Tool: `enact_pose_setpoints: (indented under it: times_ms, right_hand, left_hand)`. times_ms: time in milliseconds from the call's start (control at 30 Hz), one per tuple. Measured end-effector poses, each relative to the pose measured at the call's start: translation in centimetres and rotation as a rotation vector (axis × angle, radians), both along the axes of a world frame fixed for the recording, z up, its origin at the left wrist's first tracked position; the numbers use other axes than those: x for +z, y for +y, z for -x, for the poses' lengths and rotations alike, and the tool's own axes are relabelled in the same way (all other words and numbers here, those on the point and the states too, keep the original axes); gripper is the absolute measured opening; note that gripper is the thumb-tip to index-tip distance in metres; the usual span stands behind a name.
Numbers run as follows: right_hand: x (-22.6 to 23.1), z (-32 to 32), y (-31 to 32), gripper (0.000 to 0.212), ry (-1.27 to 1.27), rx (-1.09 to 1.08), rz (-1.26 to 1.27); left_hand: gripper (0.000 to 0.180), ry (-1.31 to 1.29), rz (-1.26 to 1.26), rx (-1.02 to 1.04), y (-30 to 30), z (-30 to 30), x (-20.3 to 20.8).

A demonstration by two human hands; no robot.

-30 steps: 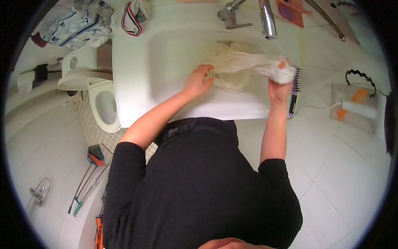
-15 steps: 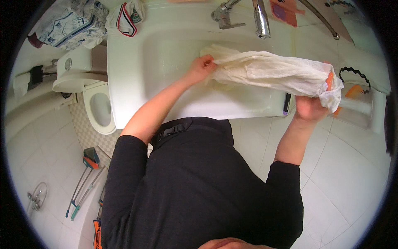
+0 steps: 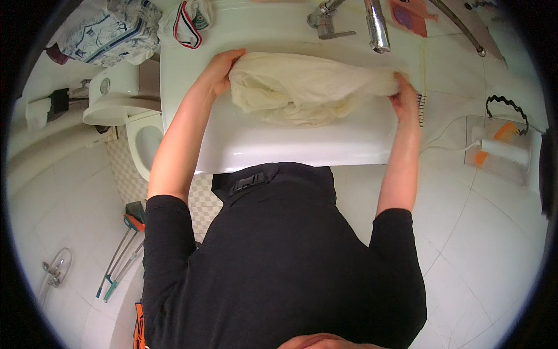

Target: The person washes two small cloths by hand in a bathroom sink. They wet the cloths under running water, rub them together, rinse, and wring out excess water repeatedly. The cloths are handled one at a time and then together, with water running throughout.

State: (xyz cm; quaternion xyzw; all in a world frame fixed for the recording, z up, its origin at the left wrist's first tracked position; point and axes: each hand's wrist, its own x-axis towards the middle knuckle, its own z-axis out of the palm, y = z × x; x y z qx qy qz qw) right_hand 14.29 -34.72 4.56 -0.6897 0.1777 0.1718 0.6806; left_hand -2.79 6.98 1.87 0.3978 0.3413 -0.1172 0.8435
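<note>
A thin, wet-looking cream-white cloth [image 3: 308, 81] stretches sideways over the white sink [image 3: 302, 145], sagging in loose folds in the middle. Its left end is pinched by my left hand [image 3: 220, 72], near the far left part of the basin. At the right end my right hand [image 3: 405, 98] grips the cloth's edge, over the sink's right side. Whether the cloth is a garment I cannot tell. Behind the cloth, a chrome tap lever [image 3: 326, 26] and a chrome spout [image 3: 378, 29] stand at the back of the sink.
A rolled white cloth with a striped edge [image 3: 189, 26] lies on the sink's back left corner. Patterned fabric [image 3: 110, 35] is heaped beside it, above the toilet [image 3: 139, 131]. On the right are a clear box [image 3: 500, 148] and a black wavy headband [image 3: 508, 104].
My right hand has come left and farther away, from the sink's right edge to over the basin, and its forearm is out of the cloth. My left hand has moved left, spreading the cloth.
</note>
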Motion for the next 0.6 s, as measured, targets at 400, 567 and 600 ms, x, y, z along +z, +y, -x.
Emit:
enact_pose_setpoints:
  times_ms: [400, 567, 600]
  right_hand:
    - [-10.1, 12.1, 16.9, 0.025, -0.791, 0.805, 0.965]
    - [-9.6, 9.9, 15.6, 0.023, -0.458, 0.899, 0.86]
    - [-9.4, 9.0, 14.4, 0.022, -0.407, 0.899, 0.77]
  left_hand:
    - [0.036, -0.246, -1.65, -0.822, -2.5, 2.4, -11.8]
    - [0.027, -0.163, -1.207, -0.762, 0.2, 2.1, -8.9]
    - [0.025, -0.188, -1.059, -0.753, 0.5, 2.0, -7.8]
